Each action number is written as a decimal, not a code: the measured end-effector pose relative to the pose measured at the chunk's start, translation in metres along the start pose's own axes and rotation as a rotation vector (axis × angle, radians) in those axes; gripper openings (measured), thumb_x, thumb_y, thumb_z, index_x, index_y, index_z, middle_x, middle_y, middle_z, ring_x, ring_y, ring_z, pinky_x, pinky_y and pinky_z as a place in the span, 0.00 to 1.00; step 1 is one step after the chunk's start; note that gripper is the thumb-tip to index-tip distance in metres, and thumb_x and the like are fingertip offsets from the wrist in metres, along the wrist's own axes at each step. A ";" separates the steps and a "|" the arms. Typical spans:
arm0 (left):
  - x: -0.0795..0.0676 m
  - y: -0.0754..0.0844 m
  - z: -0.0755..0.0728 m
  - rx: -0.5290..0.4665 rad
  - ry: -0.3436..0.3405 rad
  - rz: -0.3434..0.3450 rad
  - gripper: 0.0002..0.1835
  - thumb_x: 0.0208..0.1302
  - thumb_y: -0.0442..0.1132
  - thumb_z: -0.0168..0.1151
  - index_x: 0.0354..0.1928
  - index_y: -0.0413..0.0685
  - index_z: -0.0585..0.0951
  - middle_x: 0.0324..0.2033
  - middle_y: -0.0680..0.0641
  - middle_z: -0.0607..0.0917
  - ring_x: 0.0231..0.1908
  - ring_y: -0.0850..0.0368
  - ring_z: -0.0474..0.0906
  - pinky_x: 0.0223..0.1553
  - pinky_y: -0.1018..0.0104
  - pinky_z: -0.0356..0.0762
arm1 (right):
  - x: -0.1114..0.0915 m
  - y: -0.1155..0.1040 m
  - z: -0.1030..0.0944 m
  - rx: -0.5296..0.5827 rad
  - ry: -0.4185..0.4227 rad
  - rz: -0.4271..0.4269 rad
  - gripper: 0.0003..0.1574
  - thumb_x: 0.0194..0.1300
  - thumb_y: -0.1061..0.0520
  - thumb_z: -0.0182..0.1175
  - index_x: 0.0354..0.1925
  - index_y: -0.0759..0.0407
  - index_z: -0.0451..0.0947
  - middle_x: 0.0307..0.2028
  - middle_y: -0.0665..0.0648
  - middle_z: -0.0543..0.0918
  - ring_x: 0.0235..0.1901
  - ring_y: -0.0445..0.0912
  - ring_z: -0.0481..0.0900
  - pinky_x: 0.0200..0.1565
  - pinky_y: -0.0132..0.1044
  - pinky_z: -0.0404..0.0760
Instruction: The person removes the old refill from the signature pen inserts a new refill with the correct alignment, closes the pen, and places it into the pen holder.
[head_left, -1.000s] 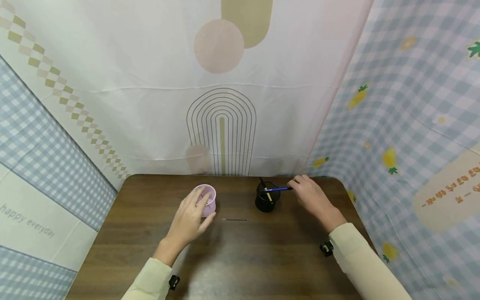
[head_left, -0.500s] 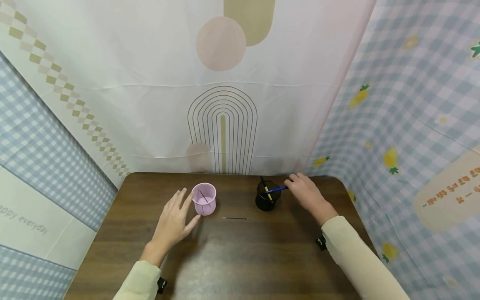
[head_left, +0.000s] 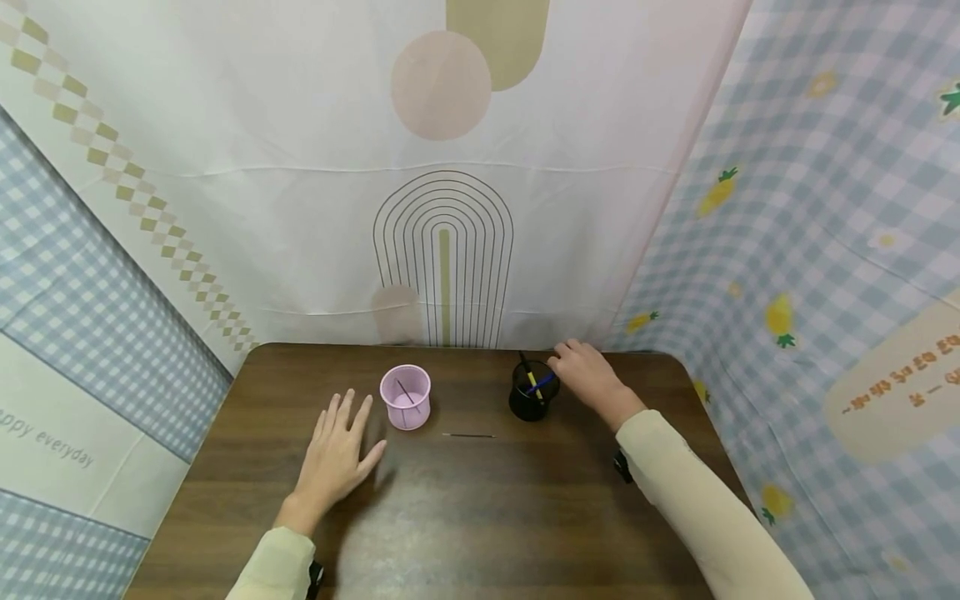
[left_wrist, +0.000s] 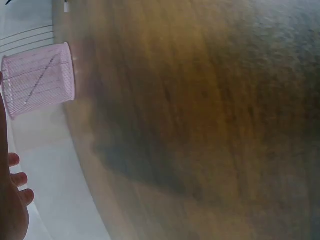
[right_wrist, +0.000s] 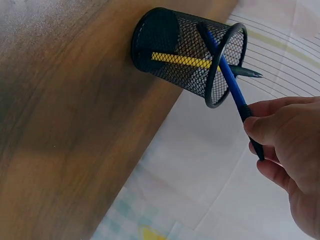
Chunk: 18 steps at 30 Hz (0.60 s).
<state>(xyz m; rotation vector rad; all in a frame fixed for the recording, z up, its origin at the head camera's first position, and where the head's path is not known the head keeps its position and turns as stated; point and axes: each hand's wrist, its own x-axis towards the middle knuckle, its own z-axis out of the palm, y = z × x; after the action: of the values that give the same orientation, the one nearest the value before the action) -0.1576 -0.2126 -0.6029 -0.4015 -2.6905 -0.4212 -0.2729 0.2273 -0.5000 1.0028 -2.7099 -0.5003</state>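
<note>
My right hand [head_left: 588,375] pinches a blue pen [right_wrist: 233,85] by its dark end between thumb and fingers. The pen's other end slants inside the rim of a black mesh pen cup [right_wrist: 192,45]. In that cup leans a yellow-and-black pen [right_wrist: 182,60], its dark tip poking past the rim. My left hand [head_left: 332,454], fingers spread and holding nothing, hovers above the table left of a pink mesh pen cup [head_left: 407,408]. Inside the pink cup leans a thin dark stick [left_wrist: 40,80].
On the brown wooden table [head_left: 480,517] a slim dark rod [head_left: 469,435], resembling a pen refill, lies between and in front of the two cups. A white printed cloth [head_left: 322,233] hangs behind the table. Blue checked cloth [head_left: 810,217] hangs at the right.
My left hand has drawn back leftward from over the pink cup, uncovering it. The right hand has moved left toward the black cup, bringing the blue pen further in.
</note>
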 end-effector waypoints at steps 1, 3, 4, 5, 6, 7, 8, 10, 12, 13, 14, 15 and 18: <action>-0.001 -0.001 0.001 0.004 -0.006 -0.006 0.42 0.64 0.59 0.64 0.75 0.43 0.69 0.73 0.28 0.66 0.74 0.28 0.58 0.70 0.31 0.61 | 0.002 -0.001 0.000 -0.009 0.000 -0.006 0.20 0.58 0.66 0.74 0.50 0.58 0.87 0.49 0.60 0.83 0.48 0.56 0.80 0.49 0.47 0.84; -0.003 -0.003 0.004 0.010 -0.020 -0.016 0.42 0.64 0.59 0.64 0.75 0.44 0.68 0.73 0.28 0.66 0.75 0.28 0.58 0.70 0.31 0.60 | 0.005 -0.003 0.001 -0.023 0.009 -0.016 0.20 0.57 0.65 0.75 0.49 0.57 0.87 0.48 0.60 0.84 0.46 0.56 0.80 0.48 0.46 0.84; -0.004 -0.004 0.005 0.010 -0.024 -0.019 0.42 0.64 0.59 0.64 0.75 0.44 0.69 0.73 0.28 0.66 0.75 0.27 0.57 0.70 0.30 0.60 | 0.006 -0.003 0.002 -0.029 0.015 -0.022 0.19 0.57 0.65 0.75 0.48 0.57 0.87 0.47 0.59 0.84 0.45 0.56 0.80 0.47 0.46 0.84; -0.005 -0.004 0.006 0.011 -0.029 -0.023 0.42 0.64 0.58 0.65 0.75 0.44 0.69 0.73 0.28 0.65 0.75 0.27 0.57 0.70 0.30 0.60 | 0.007 -0.004 0.003 -0.035 0.024 -0.027 0.18 0.57 0.64 0.75 0.48 0.56 0.88 0.46 0.59 0.84 0.44 0.56 0.79 0.46 0.46 0.84; -0.005 -0.005 0.007 0.012 -0.036 -0.025 0.42 0.64 0.58 0.64 0.75 0.44 0.68 0.73 0.28 0.65 0.75 0.27 0.57 0.70 0.30 0.60 | 0.008 -0.005 0.004 -0.037 0.029 -0.031 0.18 0.57 0.64 0.75 0.47 0.56 0.88 0.46 0.59 0.83 0.44 0.55 0.79 0.45 0.46 0.83; -0.006 -0.005 0.008 0.013 -0.042 -0.026 0.42 0.65 0.58 0.64 0.75 0.44 0.68 0.73 0.28 0.65 0.75 0.27 0.56 0.70 0.30 0.60 | 0.010 -0.006 0.006 -0.037 0.036 -0.033 0.17 0.57 0.64 0.75 0.46 0.55 0.88 0.45 0.58 0.84 0.43 0.55 0.79 0.45 0.46 0.83; -0.006 -0.005 0.009 0.014 -0.050 -0.027 0.42 0.65 0.59 0.64 0.75 0.44 0.68 0.73 0.28 0.65 0.75 0.27 0.56 0.70 0.30 0.61 | 0.011 -0.006 0.007 -0.037 0.042 -0.034 0.17 0.57 0.64 0.75 0.46 0.55 0.88 0.45 0.58 0.84 0.43 0.55 0.78 0.44 0.46 0.82; -0.007 -0.006 0.010 0.018 -0.068 -0.030 0.42 0.66 0.59 0.64 0.76 0.44 0.67 0.74 0.28 0.65 0.75 0.27 0.56 0.70 0.30 0.61 | 0.013 -0.007 0.010 -0.037 0.044 -0.030 0.16 0.58 0.64 0.75 0.46 0.54 0.88 0.45 0.57 0.84 0.43 0.54 0.78 0.42 0.45 0.80; -0.009 -0.006 0.011 0.025 -0.091 -0.033 0.42 0.66 0.60 0.63 0.76 0.45 0.67 0.74 0.28 0.64 0.75 0.28 0.56 0.70 0.31 0.62 | 0.015 -0.007 0.012 -0.033 0.033 -0.020 0.16 0.59 0.63 0.75 0.46 0.53 0.88 0.45 0.56 0.84 0.42 0.53 0.76 0.40 0.44 0.77; -0.009 -0.006 0.012 0.026 -0.100 -0.037 0.42 0.67 0.60 0.63 0.76 0.45 0.67 0.74 0.29 0.64 0.75 0.28 0.57 0.70 0.31 0.62 | 0.016 -0.008 0.012 -0.031 0.026 -0.014 0.16 0.59 0.63 0.74 0.46 0.53 0.88 0.45 0.56 0.84 0.42 0.53 0.75 0.39 0.44 0.75; -0.010 -0.006 0.012 0.030 -0.109 -0.041 0.42 0.67 0.60 0.62 0.76 0.45 0.67 0.74 0.29 0.64 0.75 0.28 0.57 0.70 0.31 0.62 | 0.017 -0.008 0.012 -0.031 0.017 -0.010 0.16 0.59 0.63 0.74 0.47 0.53 0.88 0.45 0.56 0.84 0.41 0.53 0.75 0.38 0.43 0.74; -0.011 -0.006 0.013 0.031 -0.115 -0.045 0.42 0.67 0.60 0.62 0.76 0.45 0.67 0.74 0.29 0.64 0.75 0.28 0.57 0.70 0.31 0.62 | 0.018 -0.008 0.012 -0.030 0.007 -0.006 0.16 0.59 0.63 0.74 0.47 0.53 0.88 0.45 0.56 0.84 0.41 0.52 0.74 0.38 0.43 0.73; -0.012 -0.007 0.014 0.030 -0.128 -0.057 0.42 0.67 0.60 0.63 0.76 0.45 0.67 0.74 0.30 0.65 0.75 0.28 0.58 0.70 0.32 0.62 | 0.020 -0.008 0.012 -0.025 -0.016 0.000 0.18 0.59 0.63 0.75 0.48 0.52 0.88 0.45 0.55 0.83 0.41 0.52 0.74 0.38 0.43 0.72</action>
<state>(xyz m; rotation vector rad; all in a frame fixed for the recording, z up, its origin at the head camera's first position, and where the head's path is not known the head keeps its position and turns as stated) -0.1533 -0.2166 -0.6218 -0.3554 -2.8343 -0.3824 -0.2862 0.2113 -0.5131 0.9969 -2.7108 -0.5439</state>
